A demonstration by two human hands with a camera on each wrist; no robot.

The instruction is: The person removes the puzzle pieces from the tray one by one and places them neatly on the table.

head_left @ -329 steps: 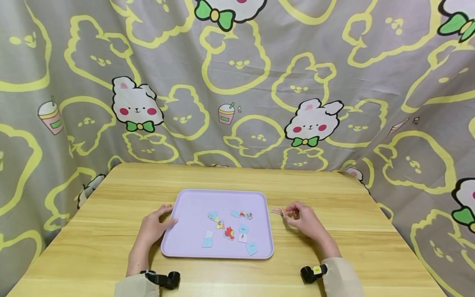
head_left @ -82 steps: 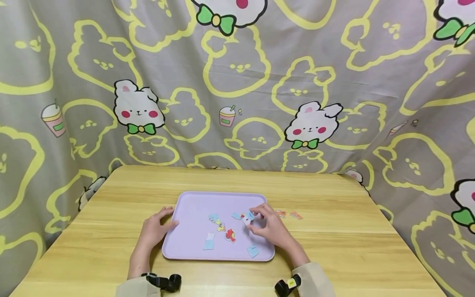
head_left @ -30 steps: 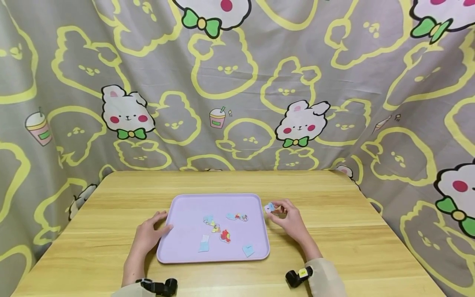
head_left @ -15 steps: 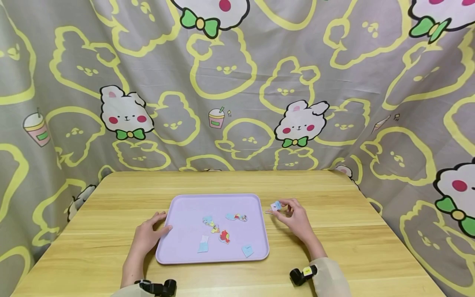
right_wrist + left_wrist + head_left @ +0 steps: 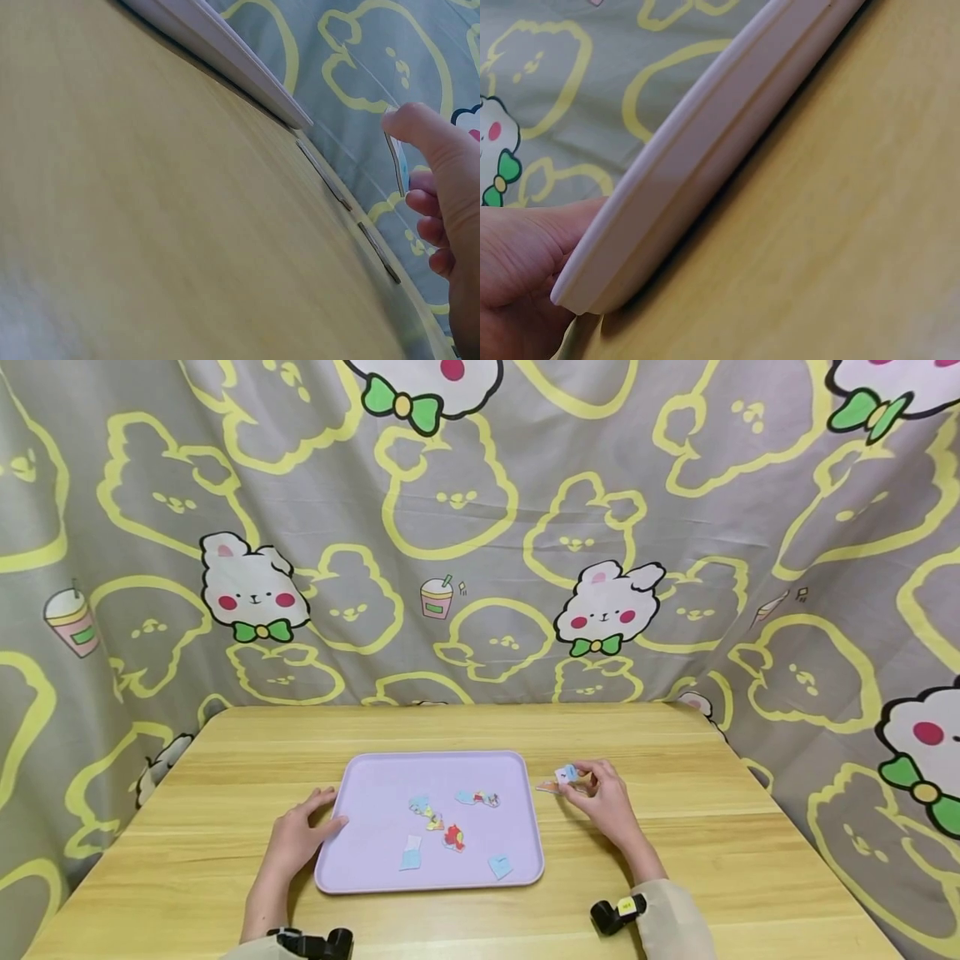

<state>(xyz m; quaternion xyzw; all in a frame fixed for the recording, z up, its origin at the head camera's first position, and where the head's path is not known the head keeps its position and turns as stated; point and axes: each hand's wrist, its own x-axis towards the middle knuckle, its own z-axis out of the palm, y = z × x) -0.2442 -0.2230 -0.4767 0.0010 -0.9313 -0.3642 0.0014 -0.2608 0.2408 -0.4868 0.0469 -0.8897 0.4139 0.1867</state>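
Note:
My right hand pinches a white-and-blue jigsaw puzzle piece between thumb and fingers, to the right of the tray. In the right wrist view the piece is seen edge-on, raised over the table. Two more puzzle pieces lie flat there, a nearer piece and a farther one. One shows as an orange piece just under the held one. My left hand grips the left edge of the lilac tray, thumb over the rim; its other fingers are partly hidden in the left wrist view.
Several pieces lie on the tray: a blue-and-yellow group, a blue-and-red group, a red piece, a white-and-blue piece and a blue piece. A patterned curtain hangs behind the wooden table.
Earlier my right hand touched the orange pieces on the table. It then took the white-and-blue piece from the tray and carried it right, past the rim. My left hand stays at the tray.

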